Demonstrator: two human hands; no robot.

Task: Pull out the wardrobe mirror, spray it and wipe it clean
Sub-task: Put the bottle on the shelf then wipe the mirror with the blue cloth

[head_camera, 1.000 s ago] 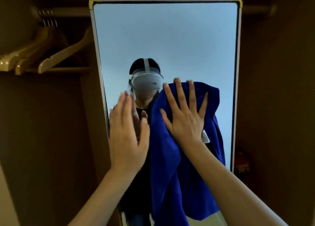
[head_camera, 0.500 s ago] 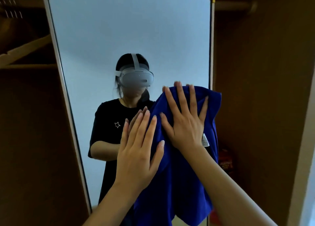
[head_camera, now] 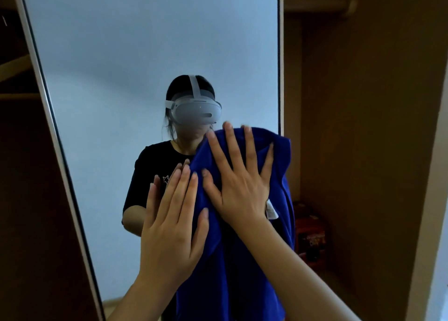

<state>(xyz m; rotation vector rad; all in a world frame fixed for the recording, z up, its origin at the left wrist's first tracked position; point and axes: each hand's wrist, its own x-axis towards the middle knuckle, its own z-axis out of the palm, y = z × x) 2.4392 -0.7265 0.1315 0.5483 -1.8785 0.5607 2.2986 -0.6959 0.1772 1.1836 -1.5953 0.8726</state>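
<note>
Head view: wiping under way, judging by the pose. Pressing blue cloth (head_camera: 244,267) flat against mirror (head_camera: 145,61) with right hand (head_camera: 238,182), fingers spread wide; bracing beside it with left hand (head_camera: 169,226), fingers straight, holding nothing. Next, probably sweeping toward the unwiped glass.

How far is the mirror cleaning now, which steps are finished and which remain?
Done, it seems: the wardrobe mirror stands pulled out, its whole frame facing the camera. Spraying cannot be confirmed; no bottle or droplets show. In hand: the right hand presses the blue cloth flat on the glass near its right edge, and the left hand lies flat beside it. Left: probably wiping the upper and left glass.
</note>
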